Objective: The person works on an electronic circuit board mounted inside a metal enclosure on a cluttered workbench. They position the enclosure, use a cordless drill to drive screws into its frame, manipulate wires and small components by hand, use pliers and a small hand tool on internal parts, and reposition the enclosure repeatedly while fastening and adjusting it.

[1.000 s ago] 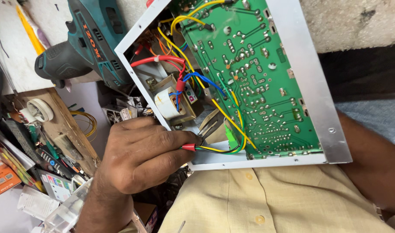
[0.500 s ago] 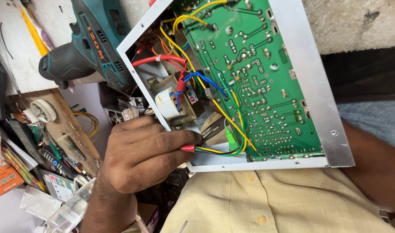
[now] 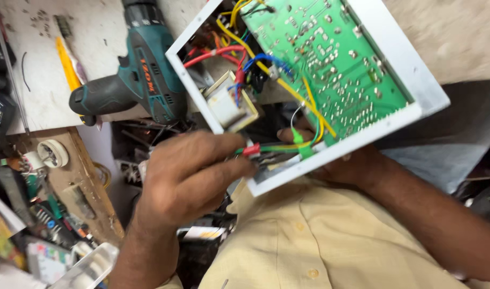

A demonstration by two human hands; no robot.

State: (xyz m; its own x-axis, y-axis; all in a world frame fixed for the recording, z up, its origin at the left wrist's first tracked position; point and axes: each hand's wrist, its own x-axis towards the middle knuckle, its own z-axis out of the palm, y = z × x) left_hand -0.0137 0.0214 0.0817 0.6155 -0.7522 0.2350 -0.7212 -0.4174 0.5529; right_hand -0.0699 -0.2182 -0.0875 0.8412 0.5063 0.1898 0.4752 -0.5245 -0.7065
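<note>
The frame [image 3: 411, 115] looks like white painted sheet metal, matt. Inside it, the circuit board [image 3: 330, 69] is glossy green with dull silver solder dots, and the wires [image 3: 272, 75] wear smooth plastic insulation. The drill [image 3: 143, 85] has a teal plastic shell. The shirt [image 3: 309, 241] is soft yellow cloth; the shelf [image 3: 82, 171] is rough bare wood

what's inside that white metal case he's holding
Inside the white metal case sit a green circuit board, a small transformer and coloured wires. The board's underside and the lower left corner behind the left hand are hidden.
</note>
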